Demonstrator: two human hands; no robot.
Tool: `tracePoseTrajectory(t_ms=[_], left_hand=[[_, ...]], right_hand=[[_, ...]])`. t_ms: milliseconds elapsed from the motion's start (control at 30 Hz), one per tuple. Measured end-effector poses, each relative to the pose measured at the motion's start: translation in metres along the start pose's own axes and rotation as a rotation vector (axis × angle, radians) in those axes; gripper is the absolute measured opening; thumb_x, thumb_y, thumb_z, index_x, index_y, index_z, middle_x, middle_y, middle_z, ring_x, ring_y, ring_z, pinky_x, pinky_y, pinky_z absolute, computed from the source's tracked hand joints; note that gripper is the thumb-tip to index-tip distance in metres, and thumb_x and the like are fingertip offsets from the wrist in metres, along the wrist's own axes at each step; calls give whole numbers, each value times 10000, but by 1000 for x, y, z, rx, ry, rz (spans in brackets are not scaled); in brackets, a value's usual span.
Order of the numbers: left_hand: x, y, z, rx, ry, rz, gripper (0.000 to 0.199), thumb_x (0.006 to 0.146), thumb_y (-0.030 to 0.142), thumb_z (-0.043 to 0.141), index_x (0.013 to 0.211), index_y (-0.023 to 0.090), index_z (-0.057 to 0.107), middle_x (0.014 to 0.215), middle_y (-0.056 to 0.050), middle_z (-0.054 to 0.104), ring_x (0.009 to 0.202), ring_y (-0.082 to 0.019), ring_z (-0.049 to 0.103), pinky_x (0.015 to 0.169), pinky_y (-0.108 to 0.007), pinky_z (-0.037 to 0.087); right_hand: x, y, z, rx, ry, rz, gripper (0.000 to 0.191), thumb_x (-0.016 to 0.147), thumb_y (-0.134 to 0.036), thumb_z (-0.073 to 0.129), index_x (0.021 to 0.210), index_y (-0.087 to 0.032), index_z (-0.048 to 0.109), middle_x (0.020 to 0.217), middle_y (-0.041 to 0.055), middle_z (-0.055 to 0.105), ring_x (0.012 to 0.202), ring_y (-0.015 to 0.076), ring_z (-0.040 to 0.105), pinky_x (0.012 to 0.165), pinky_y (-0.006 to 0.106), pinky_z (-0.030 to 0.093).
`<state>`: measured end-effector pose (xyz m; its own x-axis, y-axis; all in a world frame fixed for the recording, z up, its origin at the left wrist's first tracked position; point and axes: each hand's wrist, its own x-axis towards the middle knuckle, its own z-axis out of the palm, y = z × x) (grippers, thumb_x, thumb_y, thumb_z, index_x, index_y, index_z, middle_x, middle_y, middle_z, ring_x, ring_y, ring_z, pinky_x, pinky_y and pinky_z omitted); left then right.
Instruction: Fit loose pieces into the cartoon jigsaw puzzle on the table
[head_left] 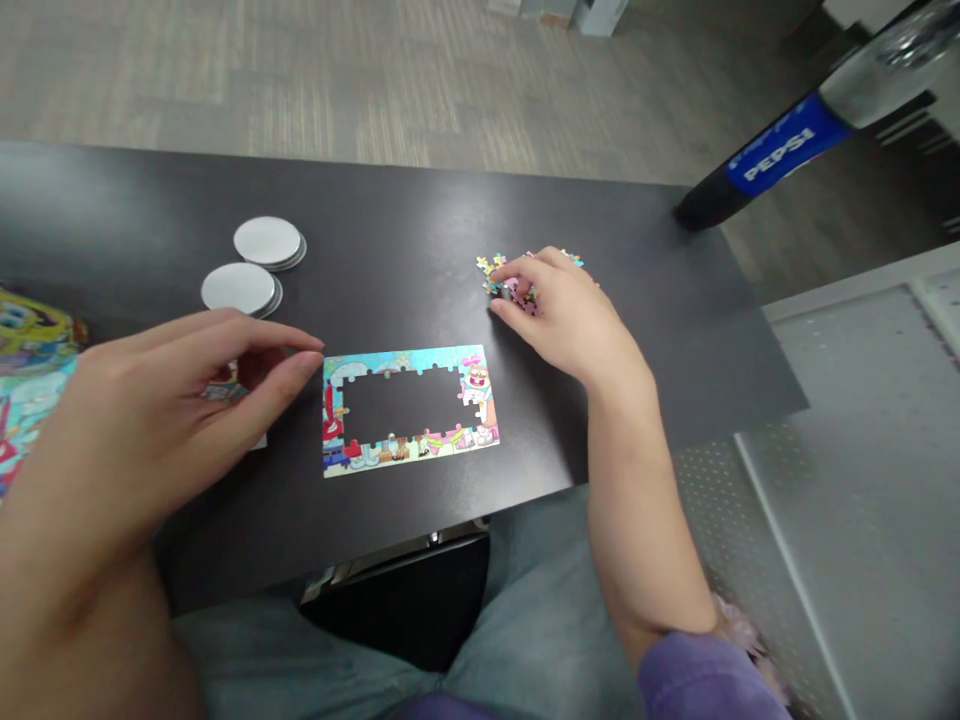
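Observation:
A jigsaw puzzle border (412, 461), with colourful cartoon figures, lies joined as a rectangle on the black table. Bare tabletop shows through its middle. My left hand (172, 400) is at the border's upper left corner, thumb and forefinger tips together in a pinch. Whether anything is between those tips I cannot make out. My right hand (570, 315) reaches over a small heap of loose puzzle pieces (491, 270) beyond the border's right end. Its thumb and forefinger are apart, and the palm hides part of the heap. Under my left hand a printed card partly shows.
Two short stacks of white discs (266, 240) stand at the left on the black table (390, 240). A colourful cartoon-printed package (34, 370) lies at the far left. An upright Pepsi bottle (780, 150) stands near the far right corner.

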<state>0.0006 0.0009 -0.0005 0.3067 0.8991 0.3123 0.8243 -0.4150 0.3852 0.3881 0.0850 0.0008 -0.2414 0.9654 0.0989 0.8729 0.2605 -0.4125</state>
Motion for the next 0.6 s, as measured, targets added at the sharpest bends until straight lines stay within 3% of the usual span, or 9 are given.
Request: tracePoseTrajectory(t_ms=[67,267,400,600], left_hand=[[2,3,-1,-32,21,40,188,1343,336,690,1320,245,853,1193,75,865,986,-150,777,846,-324,499],[6,10,-3,-21,-1,30,306,1347,372,654,1249,183,874,1141,24,877,936,-169,780,815,-352,471],[7,12,-4,-18,-17,29,305,1339,366,651,1267,177,880,1160,13,890,946,-180,791,849,-346,503],[2,3,-3,1,21,52,224,1354,351,666,1315,232,852,1189,77,883,967,-149,781,818,-332,483]], right_hand=[[0,1,3,26,12,-17,221,1116,-204,873,1317,-288,907,1295,96,788,1192,341,793,1072,510,604],[0,7,5,174,11,-113,181,1050,-186,950,1204,-255,884,1162,68,755,1082,302,740,1056,491,603],[1,10,2,178,8,-127,117,1044,-269,975,1085,-263,866,1109,68,753,1077,314,718,1062,503,598],[-2,36,-23,128,136,3,62,1107,-297,836,1135,-266,882,1141,84,774,858,253,609,995,495,607]])
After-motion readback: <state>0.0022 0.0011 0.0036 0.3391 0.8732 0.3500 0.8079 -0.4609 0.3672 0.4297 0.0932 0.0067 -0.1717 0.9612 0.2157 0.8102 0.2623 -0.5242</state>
